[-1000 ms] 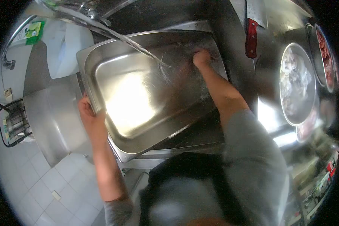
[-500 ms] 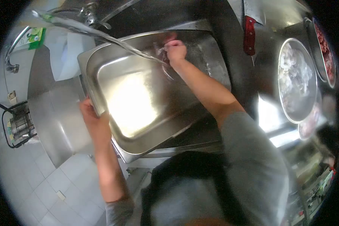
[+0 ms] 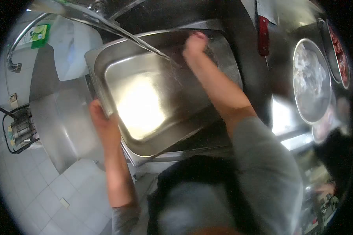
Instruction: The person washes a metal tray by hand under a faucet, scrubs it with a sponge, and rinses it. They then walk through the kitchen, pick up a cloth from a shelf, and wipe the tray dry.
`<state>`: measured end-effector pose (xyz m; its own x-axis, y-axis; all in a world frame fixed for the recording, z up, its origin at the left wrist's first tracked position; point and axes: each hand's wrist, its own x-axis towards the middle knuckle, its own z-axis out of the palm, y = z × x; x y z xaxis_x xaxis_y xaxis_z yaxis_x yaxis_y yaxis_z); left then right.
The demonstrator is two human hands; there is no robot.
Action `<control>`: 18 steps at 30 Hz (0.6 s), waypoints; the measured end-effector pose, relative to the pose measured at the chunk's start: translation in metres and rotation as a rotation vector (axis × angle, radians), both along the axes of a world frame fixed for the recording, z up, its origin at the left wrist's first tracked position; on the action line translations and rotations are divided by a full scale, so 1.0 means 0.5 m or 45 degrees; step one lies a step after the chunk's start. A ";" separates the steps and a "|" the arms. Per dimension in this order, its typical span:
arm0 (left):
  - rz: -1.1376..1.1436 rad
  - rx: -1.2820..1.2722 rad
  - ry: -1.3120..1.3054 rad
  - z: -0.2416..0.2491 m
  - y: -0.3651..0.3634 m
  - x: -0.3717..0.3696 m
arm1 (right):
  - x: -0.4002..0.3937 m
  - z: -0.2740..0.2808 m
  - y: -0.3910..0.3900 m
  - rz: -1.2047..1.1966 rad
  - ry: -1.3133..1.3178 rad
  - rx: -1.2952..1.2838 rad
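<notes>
A deep rectangular stainless steel pan point(image 3: 161, 145) lies tilted across the sink. My left hand point(image 3: 106, 119) grips its near-left rim, thumb on the inner side and fingers around the outside. Inside the pan, toward its far right end, my right hand point(image 3: 195, 47) is closed; a reddish patch shows at its fingers, but blur hides what it holds. A clear stream of water point(image 3: 139, 41) runs from the upper left down into the pan, landing left of my right hand.
A white plastic container point(image 3: 68, 51) stands behind the pan's left end. On the right are a red-handled knife point(image 3: 264, 37), a steel bowl point(image 3: 310, 82) with translucent plastic inside, and a tray of red meat point(image 3: 338, 51). A curved tap point(image 3: 15, 53) is far left.
My right hand has moved up and to the right inside the pan, away from the water stream. My left hand keeps its hold on the rim.
</notes>
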<state>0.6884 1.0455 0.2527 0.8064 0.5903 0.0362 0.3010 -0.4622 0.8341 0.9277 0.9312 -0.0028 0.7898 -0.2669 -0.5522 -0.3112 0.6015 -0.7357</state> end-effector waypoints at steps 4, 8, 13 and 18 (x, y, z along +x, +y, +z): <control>0.019 -0.008 0.011 0.019 -0.006 0.018 | -0.147 0.189 0.182 0.289 -0.509 0.021; 0.014 -0.043 0.077 0.026 -0.007 0.020 | -0.095 0.131 0.115 0.319 -0.294 -0.086; 0.024 -0.065 0.038 0.049 -0.002 0.028 | -0.126 0.240 0.085 0.412 -0.212 -0.035; 0.009 -0.068 0.057 0.053 0.007 0.028 | -0.122 0.176 0.104 0.316 -0.109 0.067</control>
<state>0.7025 1.0491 0.2793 0.8024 0.5959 -0.0315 0.3415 -0.4153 0.8432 0.8666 0.9830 0.0852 0.8720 -0.0316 -0.4886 -0.3920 0.5528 -0.7353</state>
